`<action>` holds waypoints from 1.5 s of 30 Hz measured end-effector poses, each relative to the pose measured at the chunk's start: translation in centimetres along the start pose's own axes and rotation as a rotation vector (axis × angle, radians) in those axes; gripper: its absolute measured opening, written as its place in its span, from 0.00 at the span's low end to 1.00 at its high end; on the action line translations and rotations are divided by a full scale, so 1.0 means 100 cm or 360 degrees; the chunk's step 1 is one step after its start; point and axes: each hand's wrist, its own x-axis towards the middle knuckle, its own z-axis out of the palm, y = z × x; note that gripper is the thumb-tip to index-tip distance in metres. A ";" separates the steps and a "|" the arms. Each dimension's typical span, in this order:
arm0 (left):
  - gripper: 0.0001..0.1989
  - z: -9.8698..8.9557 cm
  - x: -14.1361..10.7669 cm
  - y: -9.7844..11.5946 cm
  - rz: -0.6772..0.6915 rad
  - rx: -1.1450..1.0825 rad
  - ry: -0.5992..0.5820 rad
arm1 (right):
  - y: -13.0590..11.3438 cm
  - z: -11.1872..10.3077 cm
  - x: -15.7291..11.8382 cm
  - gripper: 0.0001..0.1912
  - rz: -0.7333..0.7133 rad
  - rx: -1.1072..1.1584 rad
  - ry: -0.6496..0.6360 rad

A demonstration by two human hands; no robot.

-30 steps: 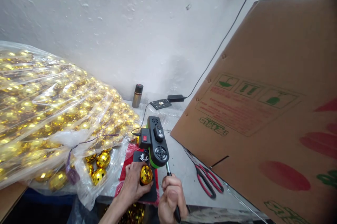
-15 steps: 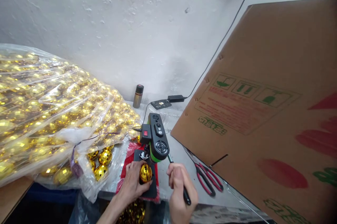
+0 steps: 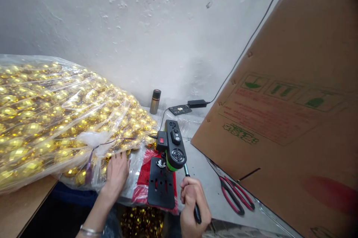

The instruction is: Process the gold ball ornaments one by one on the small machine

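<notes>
My left hand (image 3: 118, 171) reaches into the mouth of a clear plastic bag (image 3: 56, 119) full of shiny gold balls. Its fingertips are over the gold balls at the opening, and whatever they touch is hidden. My right hand (image 3: 194, 204) is wrapped round the black-tipped lever (image 3: 197, 212) of a small black press machine (image 3: 175, 146). Under the machine head, the black slotted base plate (image 3: 161, 187) bears no ball and rests on red plastic (image 3: 143, 178).
Red-handled pliers (image 3: 236, 195) lie right of my right hand, by a big cardboard box (image 3: 279, 119). Behind the machine are a small bottle (image 3: 155, 101), a black adapter (image 3: 197, 103) and a cable. Gold pieces (image 3: 142, 223) show below the table edge.
My left hand has left the base plate and moved left to the bag's opening. The gold ball it held on the plate is no longer there. My right hand still holds the lever.
</notes>
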 end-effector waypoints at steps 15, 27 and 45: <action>0.31 0.013 -0.009 -0.010 0.0048 -0.1747 -0.0234 | -0.024 0.006 0.027 0.22 0.0302 0.0045 0.0074; 0.25 0.059 -0.035 0.051 0.0496 -0.1359 -0.0386 | -0.024 0.001 0.028 0.20 0.0305 -0.0004 -0.0003; 0.22 0.059 -0.017 0.074 0.0756 -0.0838 -0.0386 | -0.024 -0.002 0.025 0.16 0.0172 -0.0012 -0.0054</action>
